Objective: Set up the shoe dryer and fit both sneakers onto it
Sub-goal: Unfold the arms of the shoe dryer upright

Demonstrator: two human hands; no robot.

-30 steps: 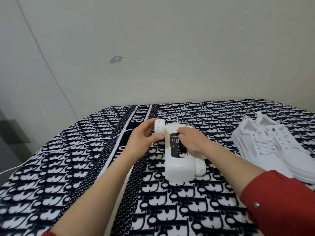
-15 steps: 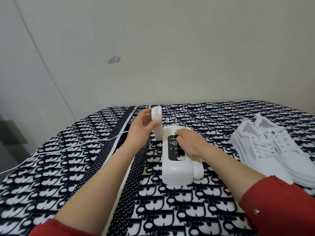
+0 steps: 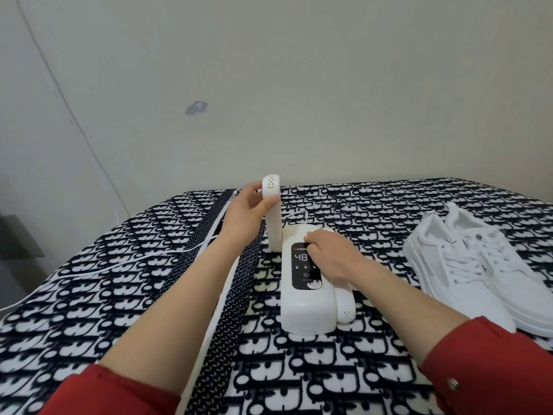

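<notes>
The white shoe dryer (image 3: 305,307) lies flat on the patterned blanket (image 3: 149,313), its black panel showing "48". My left hand (image 3: 244,214) grips the dryer's left arm (image 3: 273,214), which stands nearly upright with its vented tip on top. My right hand (image 3: 329,253) presses down on the dryer's body, covering the panel's upper right. The dryer's right arm (image 3: 345,307) lies folded along the body's right side. Two white sneakers (image 3: 466,265) sit side by side on the blanket to the right, untouched.
A white power cord (image 3: 119,265) runs from the dryer's back across the blanket to the left edge and off it. A pale wall stands right behind the blanket. A dark shelf (image 3: 15,238) shows at the far left.
My left hand has swung the dryer's left arm up from lying beside the body to nearly upright. My right hand has stayed on the body.
</notes>
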